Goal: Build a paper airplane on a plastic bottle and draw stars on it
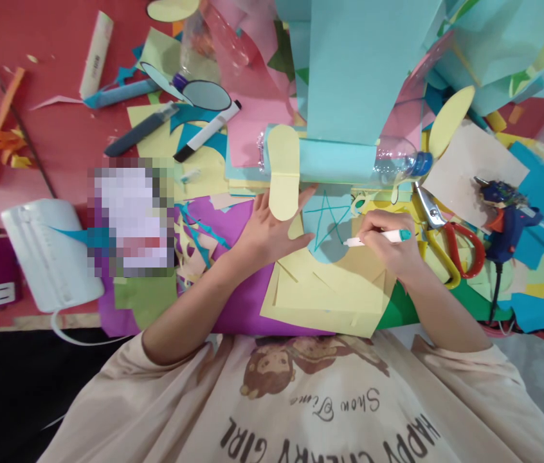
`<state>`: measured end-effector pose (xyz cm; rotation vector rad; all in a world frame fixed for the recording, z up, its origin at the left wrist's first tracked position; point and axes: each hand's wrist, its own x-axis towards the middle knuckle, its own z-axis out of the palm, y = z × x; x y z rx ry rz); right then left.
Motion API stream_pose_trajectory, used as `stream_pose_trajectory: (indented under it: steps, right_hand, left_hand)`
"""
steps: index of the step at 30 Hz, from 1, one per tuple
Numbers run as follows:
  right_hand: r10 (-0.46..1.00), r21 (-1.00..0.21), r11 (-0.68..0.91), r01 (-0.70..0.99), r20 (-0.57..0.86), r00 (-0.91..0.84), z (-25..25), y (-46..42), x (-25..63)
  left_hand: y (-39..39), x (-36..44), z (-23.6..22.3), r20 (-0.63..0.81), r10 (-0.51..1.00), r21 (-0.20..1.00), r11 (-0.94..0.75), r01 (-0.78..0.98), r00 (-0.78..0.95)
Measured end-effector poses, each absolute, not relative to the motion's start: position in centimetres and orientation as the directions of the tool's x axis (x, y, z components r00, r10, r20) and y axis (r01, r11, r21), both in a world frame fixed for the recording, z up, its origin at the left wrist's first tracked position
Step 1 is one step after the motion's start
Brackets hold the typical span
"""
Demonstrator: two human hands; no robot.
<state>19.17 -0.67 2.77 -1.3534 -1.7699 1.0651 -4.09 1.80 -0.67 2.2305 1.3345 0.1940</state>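
Note:
My right hand (388, 241) is closed around a white pen with a teal cap (379, 238); its tip rests on a light blue paper piece (332, 228) that bears a drawn teal star. My left hand (272, 231) lies flat with fingers spread, pressing the left edge of that blue piece. Both rest on yellow paper sheets (330, 292) over a purple sheet (238, 289). A pale yellow rounded paper shape (283, 170) stands just above my left hand's fingers.
Red-handled scissors (445, 241) and a blue glue gun (508, 218) lie to the right. A clear plastic bottle (397, 161) wrapped in blue paper lies behind. Markers (207, 132), a white box (50, 251) and scattered coloured paper scraps cover the red table.

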Motion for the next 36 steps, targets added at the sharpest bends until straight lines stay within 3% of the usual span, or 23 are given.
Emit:
stream_pose_trajectory:
  steps: [9, 16, 19, 26, 36]
  right_hand:
    - [0.970, -0.914, 0.053, 0.403, -0.048, -0.236, 3.0, -0.6, 19.1]
    - [0.997, -0.978, 0.011, 0.209, -0.004, -0.071, 2.6, -0.4, 19.8]
    - [0.995, -0.965, 0.072, 0.254, 0.051, -0.086, 2.6, -0.5, 19.5]
    - [0.947, -0.915, 0.175, 0.364, 0.055, -0.315, 1.7, -0.7, 17.7]
    - [0.925, -0.855, 0.277, 0.438, 0.114, -0.362, 1.1, -0.5, 17.3]
  left_hand:
    - [1.8, -4.1, -0.7, -0.141, 0.857, 0.518, -0.363, 0.775, 0.496]
    - [1.8, -4.1, -0.4, -0.164, 0.852, 0.535, -0.347, 0.770, 0.498]
    - [1.8, -4.1, -0.4, -0.170, 0.853, 0.536, -0.340, 0.773, 0.493]
    - [1.9, -4.1, -0.7, -0.124, 0.851, 0.530, -0.379, 0.759, 0.511]
    - [1.7, -4.2, -0.6, -0.125, 0.857, 0.516, -0.374, 0.771, 0.500]
